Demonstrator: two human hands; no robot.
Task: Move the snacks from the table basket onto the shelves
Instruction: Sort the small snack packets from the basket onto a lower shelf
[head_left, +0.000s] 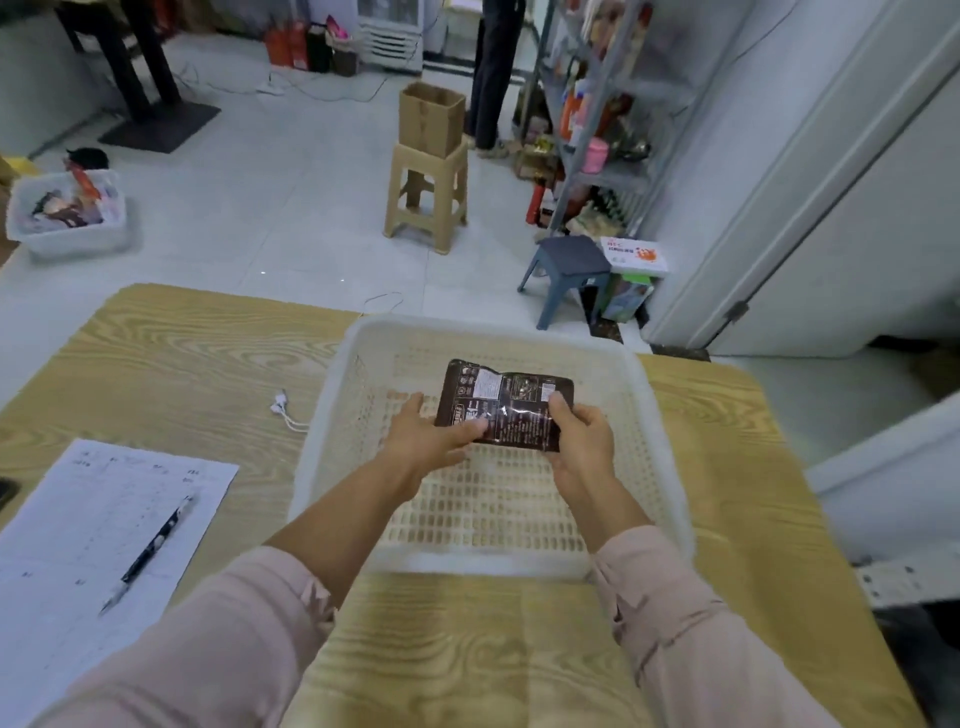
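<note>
The snack (503, 404), a flat dark brown packet with white print and a pale label, is held in both hands above the basket (332, 415), near its middle and tilted a little; the left hand (426, 441) grips the packet's lower left edge, thumb on top and fingers (415, 402) underneath, pinching it; the right hand (582, 434) takes the lower right corner, thumb pressed on the face of the packet and the other fingers curled behind it; both arms come in from below in pale pink sleeves (234, 639) pushed up the forearms; the basket is white, slotted plastic, wide and shallow, and nothing else shows inside it; it sits on the far right part of the desk (171, 353), which has a light wood grain; to the left on the desk lies a sheet of paper (98, 525) with faint writing, a pen (148, 551) resting across it; a small white cable (285, 413) lies just beside the basket's left wall; beyond the desk, on the tiled floor, the shelves (608, 119) stand at the right, a grey metal rack already holding bottles and packets; near them are a grey stool (569, 273), a beige stool (428, 195) with a cardboard box (431, 119) on top, and a person's legs (493, 73); a white bin (67, 215) of packets sits far left on the floor.
</note>
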